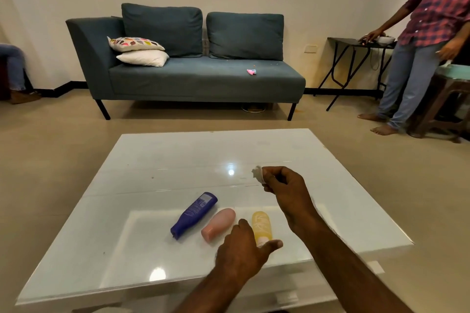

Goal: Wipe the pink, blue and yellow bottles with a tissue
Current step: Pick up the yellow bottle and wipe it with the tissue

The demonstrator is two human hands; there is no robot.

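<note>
Pink bottle (218,224) lies on its side on the white glossy desk (157,160), in the middle of a row of three; the blue bottle (194,214) lies just beside it on the left, tilted, its cap toward the near edge; the yellow bottle (262,226) lies just beside it on the right, its pale cap also toward the near edge. The left hand (241,254) hovers low over the near side of the pink bottle, its grip loose and open with nothing in it, thumb stretched across the yellow bottle's cap and hiding part of it; whether it touches either bottle I cannot tell. The right hand (284,185) is raised beyond and to the right of the pink bottle, its grip pinched on a small crumpled tissue (258,174). Far behind the pink bottle stands a teal sofa (193,79) with two cushions; to the far right a person in a checked shirt (437,0) stands by a dark folding table (356,42).
</note>
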